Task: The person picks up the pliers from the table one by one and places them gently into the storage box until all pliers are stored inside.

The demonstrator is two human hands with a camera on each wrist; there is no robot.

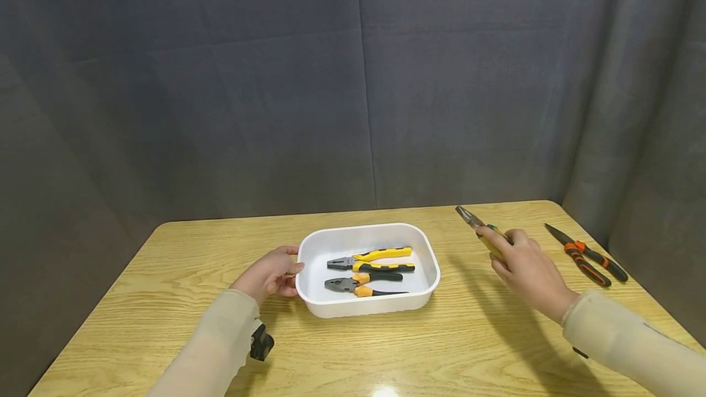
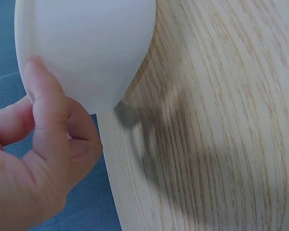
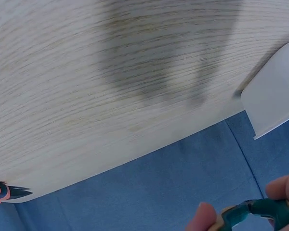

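My left hand pinches the left rim of a white plastic tray, its thumb over the edge and the other fingers outside, as the left wrist view also shows. Inside the tray lie two pairs of pliers side by side: yellow-and-black pliers at the back, orange-and-black pliers in front. To the right of the tray, my right hand holds another pair of pliers above the table, jaws pointing away and to the left. Green-and-yellow handles show between its fingers in the right wrist view.
Pliers with long tapered jaws and orange-and-black handles lie near the right edge of the wood-grain table. A dark grey curtain hangs behind the table and along its sides.
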